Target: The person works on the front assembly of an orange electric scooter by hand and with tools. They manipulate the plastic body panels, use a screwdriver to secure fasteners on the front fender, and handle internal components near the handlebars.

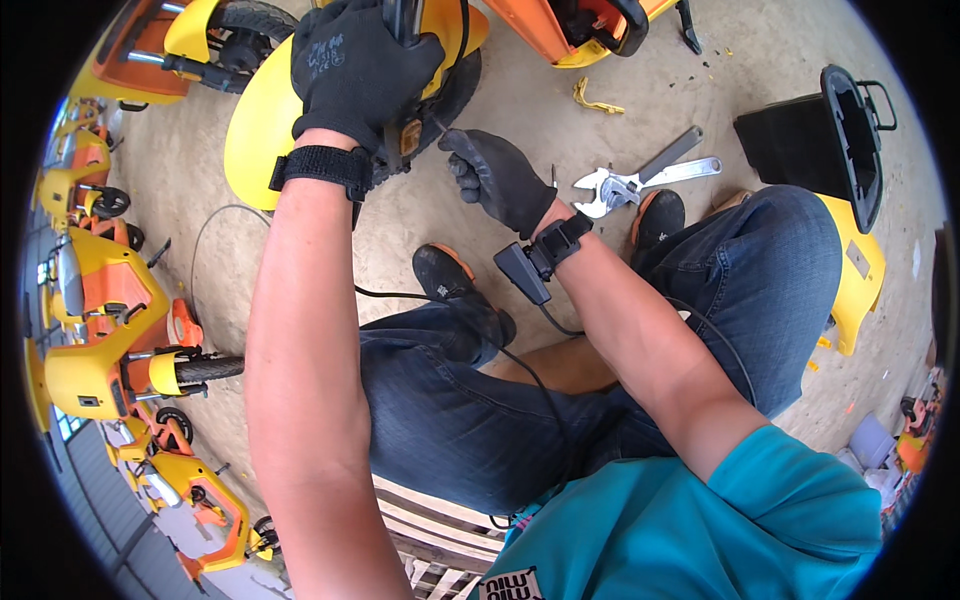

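Observation:
My left hand (365, 75), in a black glove, lies over the wheel end of a scooter with a yellow fender (258, 130). Its thumb curls against a dark upright bar (403, 20), and the other fingers are mostly hidden. Below that bar sits an amber reflector (411, 137). Just right of the reflector is my right hand (495, 180), also gloved, with its fingers curled into a pinch. Something thin and dark shows at its fingertips, too small to name. Part of the black tire (460, 95) appears behind the bar.
Two adjustable wrenches (650, 178) lie crossed on the concrete floor, near a yellow broken piece (597, 98). A black bin-like box (810, 135) rests at the right beside a yellow panel (855, 270). More yellow-orange scooters (95, 375) line the left. Cables run across my legs.

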Available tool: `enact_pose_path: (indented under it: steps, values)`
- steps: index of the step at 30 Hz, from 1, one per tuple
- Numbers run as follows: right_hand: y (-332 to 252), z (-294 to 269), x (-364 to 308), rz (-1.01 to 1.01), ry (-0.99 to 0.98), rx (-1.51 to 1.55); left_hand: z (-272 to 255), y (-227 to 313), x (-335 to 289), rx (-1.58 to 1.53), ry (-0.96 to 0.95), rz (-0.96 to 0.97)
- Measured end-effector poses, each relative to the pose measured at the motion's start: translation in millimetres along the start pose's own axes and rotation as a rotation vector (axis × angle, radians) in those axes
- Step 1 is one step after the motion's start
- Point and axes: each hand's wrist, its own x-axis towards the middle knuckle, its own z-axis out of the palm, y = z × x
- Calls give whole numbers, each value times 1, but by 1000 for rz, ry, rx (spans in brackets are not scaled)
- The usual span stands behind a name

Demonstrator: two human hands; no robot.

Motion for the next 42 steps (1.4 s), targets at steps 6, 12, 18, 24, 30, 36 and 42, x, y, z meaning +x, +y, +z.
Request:
enact_pose_path:
  steps: [6,12,18,24,30,36,42]
  values:
    - [4,8,1,11,-16,75,-2,1,1,6,-33,7]
    - [3,10,0,-33,15,25,0,1,1,11,-22,-10]
    - [5,12,-1,-86,16,-9,1,0,0,16,3,1]
    - [2,11,0,-32,-1,110,-1,0,-1,-3,-24,-32]
    - [-2,12,-1,50,-44,206,2,-3,-1,59,-22,4]
    - [-1,5,11,234,-262,559,3,-3,-2,49,12,-4]
    - [0,-9,20,330,-368,700,3,-4,-3,43,-23,-52]
